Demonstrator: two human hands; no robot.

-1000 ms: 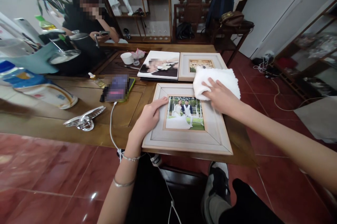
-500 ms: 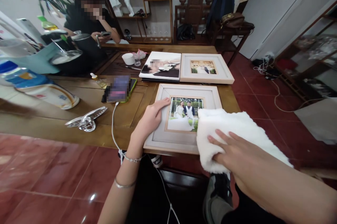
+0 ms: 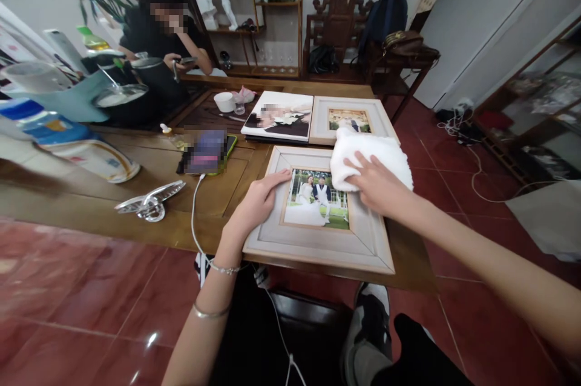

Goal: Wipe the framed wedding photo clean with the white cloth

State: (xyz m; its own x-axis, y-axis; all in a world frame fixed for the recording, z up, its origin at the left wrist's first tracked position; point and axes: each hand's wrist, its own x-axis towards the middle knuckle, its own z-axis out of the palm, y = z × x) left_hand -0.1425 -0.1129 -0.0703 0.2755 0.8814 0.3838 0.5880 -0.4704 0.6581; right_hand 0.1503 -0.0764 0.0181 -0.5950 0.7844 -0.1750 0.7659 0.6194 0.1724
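Observation:
A light wooden picture frame [image 3: 313, 247] lies face up at the table's near edge, with a wedding photo [image 3: 313, 207] in its middle. My left hand [image 3: 256, 201] rests flat along the frame's left side, fingers stretched toward the photo. Over the far right corner of the frame, my right hand [image 3: 374, 183] presses on a folded white fluffy cloth [image 3: 385, 153]. That cloth covers the corner and overlaps part of a second framed photo [image 3: 320, 114] behind. Left of this second frame lies a white-edged photo panel [image 3: 276, 114].
A phone [image 3: 206, 153] with a white cable, a silver hair clip [image 3: 152, 199] and a blue-capped bottle [image 3: 72, 144] occupy the table's left. A small white cup [image 3: 224, 101] stands farther back. Across the table sits a person [image 3: 158, 29] holding a phone.
My right hand has moved the white cloth away from me, from the frame's near right corner to its far right corner. My left hand stays on the frame's left side.

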